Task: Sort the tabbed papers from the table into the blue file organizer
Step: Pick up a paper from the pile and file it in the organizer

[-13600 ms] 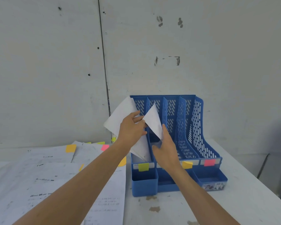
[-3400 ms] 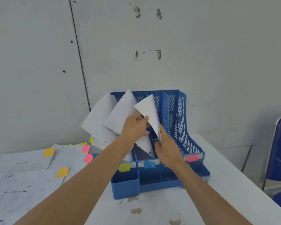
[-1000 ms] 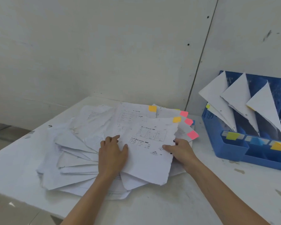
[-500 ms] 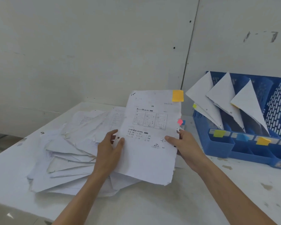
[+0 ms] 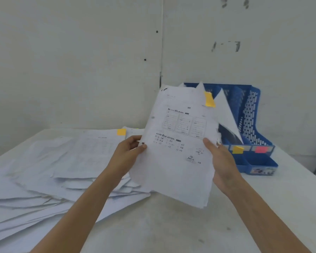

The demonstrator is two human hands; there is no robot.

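Observation:
I hold a printed white sheet upright in front of me, with an orange tab at its top right corner. My left hand pinches its left edge and my right hand grips its right edge. Behind the sheet stands the blue file organizer, partly hidden by it, with white papers leaning in its left slots. An orange label and a pink label mark its front. The pile of papers lies on the table at the left, an orange-tabbed sheet on top.
The white table runs to a wall behind. The organizer's right-hand slots and front trays hold no paper. The table's right edge lies beyond the organizer.
Both hands have lifted the orange-tabbed sheet off the pile and carried it right, up in front of the organizer. My view has swung right with it.

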